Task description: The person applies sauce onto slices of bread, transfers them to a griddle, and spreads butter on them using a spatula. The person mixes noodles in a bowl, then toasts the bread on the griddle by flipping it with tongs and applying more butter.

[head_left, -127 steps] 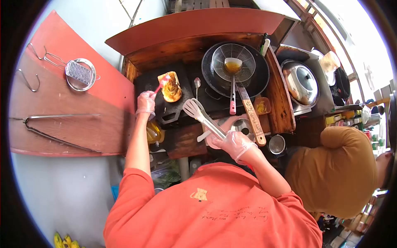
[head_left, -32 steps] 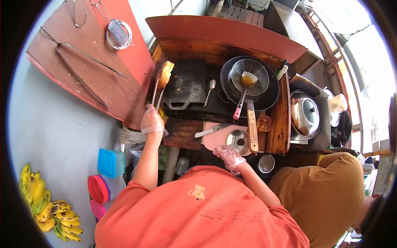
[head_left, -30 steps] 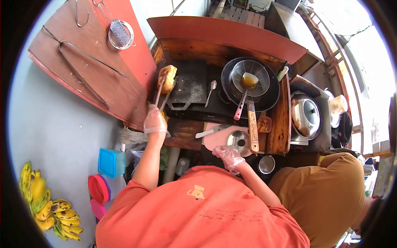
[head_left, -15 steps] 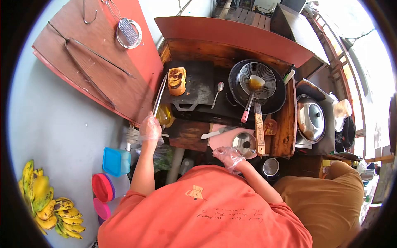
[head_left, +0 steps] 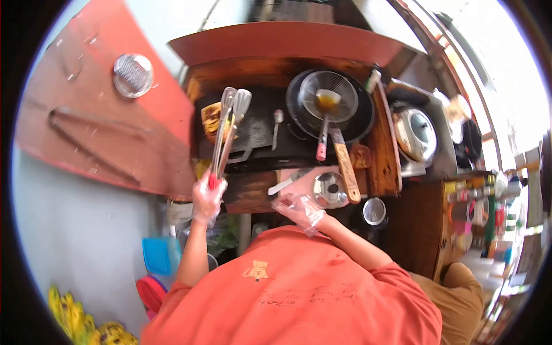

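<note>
My left hand [head_left: 208,201], in a clear glove, is closed on the red-ended handle of the metal tongs [head_left: 224,141]. Their slotted heads are over the black griddle [head_left: 256,133], slightly apart. Browned toast [head_left: 211,119] lies on the griddle's left part, partly hidden behind the tongs. My right hand [head_left: 299,210], also gloved, is by the near edge of the pink board [head_left: 302,185]. Motion smears its fingers. On that board are a white-handled knife [head_left: 280,185] and a round metal lid [head_left: 329,190].
A wok [head_left: 296,118] holds a wire strainer [head_left: 344,103] and ladle [head_left: 328,100]. A spoon [head_left: 277,123] lies beside the griddle. Right of the wooden surround is a lidded pot [head_left: 415,135]. Another person's brown-clothed body [head_left: 454,299] is at lower right. Bananas [head_left: 72,316] are at lower left.
The toast was lifted in the tongs, then released onto the griddle. The tongs have since swung from its left side to its right. Earlier they were in my right hand. The view has shifted.
</note>
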Tool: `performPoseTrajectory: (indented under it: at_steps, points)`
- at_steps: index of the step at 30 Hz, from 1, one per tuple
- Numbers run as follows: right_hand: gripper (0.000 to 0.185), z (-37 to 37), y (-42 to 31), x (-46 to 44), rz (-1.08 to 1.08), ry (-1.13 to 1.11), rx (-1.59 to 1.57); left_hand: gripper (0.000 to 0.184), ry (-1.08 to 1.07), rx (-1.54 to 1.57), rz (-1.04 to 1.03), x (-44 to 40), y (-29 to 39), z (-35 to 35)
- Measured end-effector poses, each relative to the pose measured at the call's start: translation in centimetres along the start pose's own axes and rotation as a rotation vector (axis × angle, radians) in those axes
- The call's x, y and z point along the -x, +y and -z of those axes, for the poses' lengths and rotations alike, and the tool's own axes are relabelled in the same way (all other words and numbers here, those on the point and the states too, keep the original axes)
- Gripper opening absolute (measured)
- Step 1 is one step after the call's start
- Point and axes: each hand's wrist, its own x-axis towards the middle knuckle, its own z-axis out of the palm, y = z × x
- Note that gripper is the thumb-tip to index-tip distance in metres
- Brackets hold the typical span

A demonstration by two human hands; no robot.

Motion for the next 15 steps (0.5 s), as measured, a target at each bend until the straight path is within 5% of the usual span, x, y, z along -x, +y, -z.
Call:
performPoseTrajectory:
  at_steps: [2, 4, 7, 10, 11, 13, 14, 15]
  points:
    - [0.061, -1.3, -0.4, 0.4, 0.172, 0.093, -0.441, 0.052, -0.224, 0.186, -0.052, 2.8, 6.3, -2.0]
    - [0.062, -1.6, -1.9, 0.8, 0.375, 0.275, -0.481, 0.053, -0.345, 0.149, -0.203, 4.3, 6.3, -4.7]
    - [0.056, 0.0, -4.6, 3.6, 0.429, 0.387, -0.492, 0.058, -0.648, 0.007, -0.368, 5.3, 11.7, -8.5]
    - [0.029, 1.0, -5.2, 6.6, 0.243, 0.537, -0.671, 0.055, -0.781, 0.032, -0.424, 4.9, 12.0, -11.1]
    - [0.02, 2.0, -7.5, 8.2, -0.02, 0.597, -0.765, 0.055, -0.882, 0.052, -0.481, 4.5, 12.9, -11.6]
    - [0.011, 1.9, -5.1, 9.6, 0.247, 0.757, -0.909, 0.065, -0.909, 0.222, -0.636, 4.4, 12.4, -13.3]
    - [0.009, 2.4, -4.9, 10.5, 0.354, 0.8, -1.025, 0.065, -0.898, 0.226, -0.633, 4.4, 10.6, -14.3]
    - [0.014, 2.7, -3.6, 10.9, 0.449, 0.847, -1.116, 0.068, -0.86, 0.297, -0.312, 4.3, 8.1, -15.3]
